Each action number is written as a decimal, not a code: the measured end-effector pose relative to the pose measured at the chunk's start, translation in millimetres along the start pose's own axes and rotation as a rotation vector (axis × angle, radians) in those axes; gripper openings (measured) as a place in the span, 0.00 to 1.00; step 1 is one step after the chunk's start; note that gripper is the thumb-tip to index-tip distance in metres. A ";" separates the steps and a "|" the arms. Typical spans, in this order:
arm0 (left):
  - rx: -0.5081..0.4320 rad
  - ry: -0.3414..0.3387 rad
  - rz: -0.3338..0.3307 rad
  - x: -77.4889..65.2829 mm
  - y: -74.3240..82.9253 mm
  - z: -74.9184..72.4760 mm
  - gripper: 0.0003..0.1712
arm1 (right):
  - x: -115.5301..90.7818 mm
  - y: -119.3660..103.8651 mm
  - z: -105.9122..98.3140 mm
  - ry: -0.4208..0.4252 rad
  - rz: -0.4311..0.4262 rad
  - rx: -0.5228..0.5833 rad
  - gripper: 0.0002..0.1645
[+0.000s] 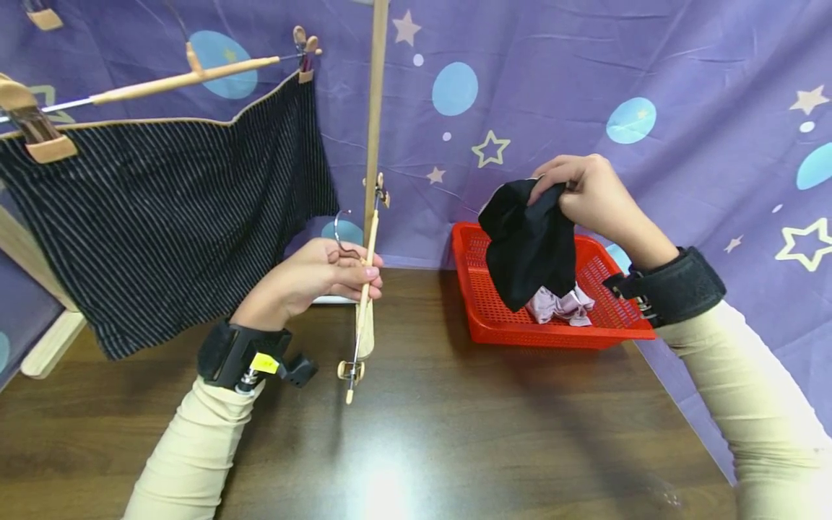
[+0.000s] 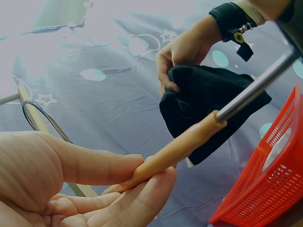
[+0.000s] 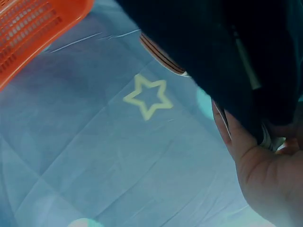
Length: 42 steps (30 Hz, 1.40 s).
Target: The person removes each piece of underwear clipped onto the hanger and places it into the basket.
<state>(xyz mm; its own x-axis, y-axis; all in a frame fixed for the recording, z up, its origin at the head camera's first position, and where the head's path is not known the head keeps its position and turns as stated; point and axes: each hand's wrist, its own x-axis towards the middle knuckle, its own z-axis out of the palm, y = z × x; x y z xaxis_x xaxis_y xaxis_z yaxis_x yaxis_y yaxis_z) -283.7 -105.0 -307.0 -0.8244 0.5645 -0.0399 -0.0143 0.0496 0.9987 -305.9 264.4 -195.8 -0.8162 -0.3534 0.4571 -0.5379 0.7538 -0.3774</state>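
My left hand (image 1: pixel 305 278) grips a clip hanger (image 1: pixel 361 318) by the wooden middle of its bar, thumb on one side and fingers on the other. The hanger stands lengthwise in the head view, with its metal hook to the left and a clip near each end; no cloth hangs from it. A folded black cloth garment (image 1: pixel 529 242) dangles from my right hand (image 1: pixel 594 195), pinched along its upper edge. It hangs over a red plastic basket (image 1: pixel 477 332). In the left wrist view, the garment (image 2: pixel 208 104) appears behind the hanger bar (image 2: pixel 184 144).
A pink cloth (image 1: pixel 560 307) lies in the basket. To the left, a dark striped garment (image 1: pixel 201 195) hangs from another clip hanger (image 1: pixel 227 71). A wooden rack post (image 1: pixel 377 94) rises behind my left hand. Purple patterned fabric (image 1: pixel 539 58) backs the brown wooden table (image 1: pixel 494 448).
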 end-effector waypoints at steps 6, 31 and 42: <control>0.009 -0.004 0.005 2.0 1.6 0.7 0.23 | 4.7 20.4 1.0 0.042 0.092 0.003 0.25; 0.014 -0.004 -0.010 2.9 -0.6 2.6 0.22 | 20.0 78.8 29.7 -0.084 0.164 -0.172 0.21; 0.021 -0.009 -0.021 4.3 -4.6 3.5 0.23 | 26.1 89.6 49.8 -0.177 0.158 -0.204 0.22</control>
<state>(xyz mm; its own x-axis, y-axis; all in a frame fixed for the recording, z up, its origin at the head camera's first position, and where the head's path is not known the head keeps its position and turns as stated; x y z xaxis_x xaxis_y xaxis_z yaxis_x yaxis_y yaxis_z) -285.2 -99.9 -311.9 -0.8190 0.5705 -0.0609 -0.0197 0.0782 0.9967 -385.9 295.1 -257.8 -0.9201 -0.3005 0.2513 -0.3625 0.8963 -0.2555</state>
